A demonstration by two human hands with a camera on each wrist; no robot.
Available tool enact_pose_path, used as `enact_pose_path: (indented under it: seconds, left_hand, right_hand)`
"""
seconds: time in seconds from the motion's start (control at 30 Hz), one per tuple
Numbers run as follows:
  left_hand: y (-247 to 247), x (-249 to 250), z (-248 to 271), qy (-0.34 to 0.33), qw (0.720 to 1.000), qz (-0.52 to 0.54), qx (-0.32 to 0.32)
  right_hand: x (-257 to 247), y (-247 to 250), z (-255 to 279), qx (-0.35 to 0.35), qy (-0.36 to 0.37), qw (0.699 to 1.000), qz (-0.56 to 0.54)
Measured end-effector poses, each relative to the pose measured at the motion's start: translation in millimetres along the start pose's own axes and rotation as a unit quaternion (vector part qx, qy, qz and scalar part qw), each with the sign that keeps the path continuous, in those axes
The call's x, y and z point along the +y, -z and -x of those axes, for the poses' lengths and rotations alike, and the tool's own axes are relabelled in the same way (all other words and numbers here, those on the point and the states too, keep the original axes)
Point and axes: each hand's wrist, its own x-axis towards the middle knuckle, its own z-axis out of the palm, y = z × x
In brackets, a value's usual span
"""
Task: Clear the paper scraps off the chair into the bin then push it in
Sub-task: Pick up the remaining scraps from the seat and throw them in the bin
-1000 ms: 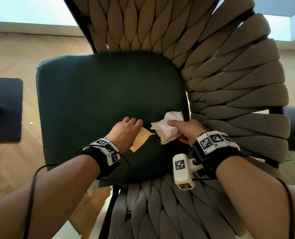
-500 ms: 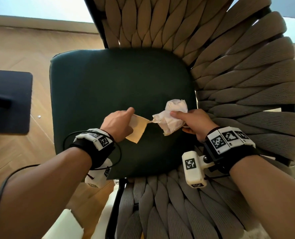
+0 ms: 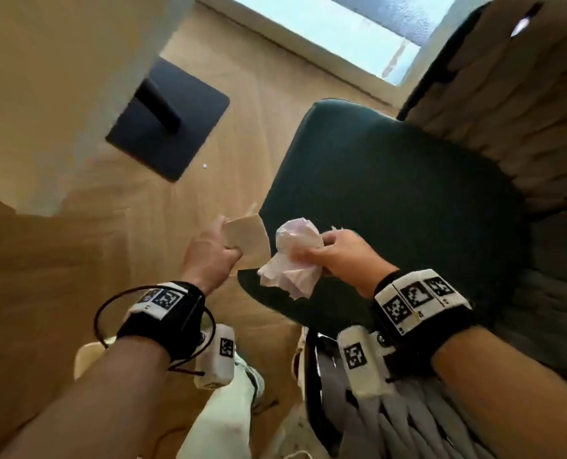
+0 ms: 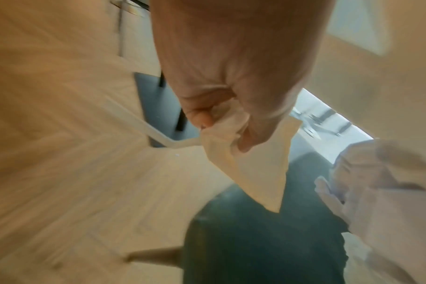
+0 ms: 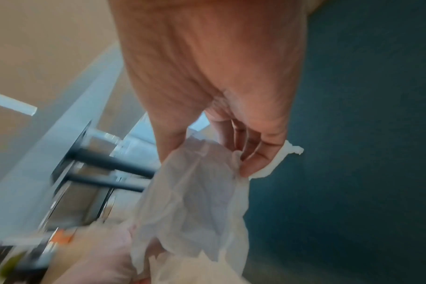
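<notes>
1. The flat tan paper scrap sits at the centre of the head view, over the left edge of the dark green chair seat cushion; in the left wrist view its long axis runs diagonally, its pointed corner aimed at the lower right of the frame.
2. The left hand pinches this scrap's upper edge between thumb and curled fingers.
3. The crumpled white tissue paper hangs just right of it, long axis near vertical, loose end downward.
4. The right hand grips the tissue with curled fingers.
5. At upper left, a dark square base plate lies on the light wooden floor.
6. The woven beige rope chair back fills the right edge.
</notes>
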Motion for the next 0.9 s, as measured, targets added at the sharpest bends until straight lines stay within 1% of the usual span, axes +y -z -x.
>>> enact_pose_path:
  seconds: [0.07,0.13,0.23,0.3,0.4,0.53,0.63,0.7,0.8,0.9]
  left_hand:
    - [26,-59,19,0.051,0.996,0.062,0.046]
    - [45,-119,41,0.104,0.987,0.089,0.084]
    - [62,-213,79,0.194,0.963,0.144,0.122]
    - [63,-276,102,0.251,0.939,0.189,0.136]
    - [52,-367,129,0.318,0.903,0.236,0.165]
    - [25,-469,148,0.395,0.882,0.215,0.142]
    - [-5,-525,147,0.41,0.87,0.228,0.15]
    - [-26,-549,142,0.402,0.869,0.233,0.167]
    - [-53,-568,132,0.405,0.851,0.286,0.172]
    - [-77,-581,123,0.401,0.821,0.363,0.183]
  right_hand:
    - [-19,-53,-11,-0.03,0.018,0.997,0.072]
    - [-32,-112,-21,-0.063,0.029,0.987,0.141]
    - [-39,-207,-35,-0.118,0.04,0.966,0.227]
    - [-39,-269,-42,-0.147,0.048,0.952,0.264]
    - [-31,-361,-53,-0.184,0.052,0.933,0.306]
    - [-5,-476,-78,-0.203,0.066,0.905,0.369]
    - [25,-547,-106,-0.226,0.062,0.891,0.39]
    - [48,-581,-125,-0.231,0.069,0.869,0.432]
    - [78,-611,-152,-0.244,0.07,0.832,0.493]
    - [103,-627,-176,-0.268,0.056,0.816,0.509]
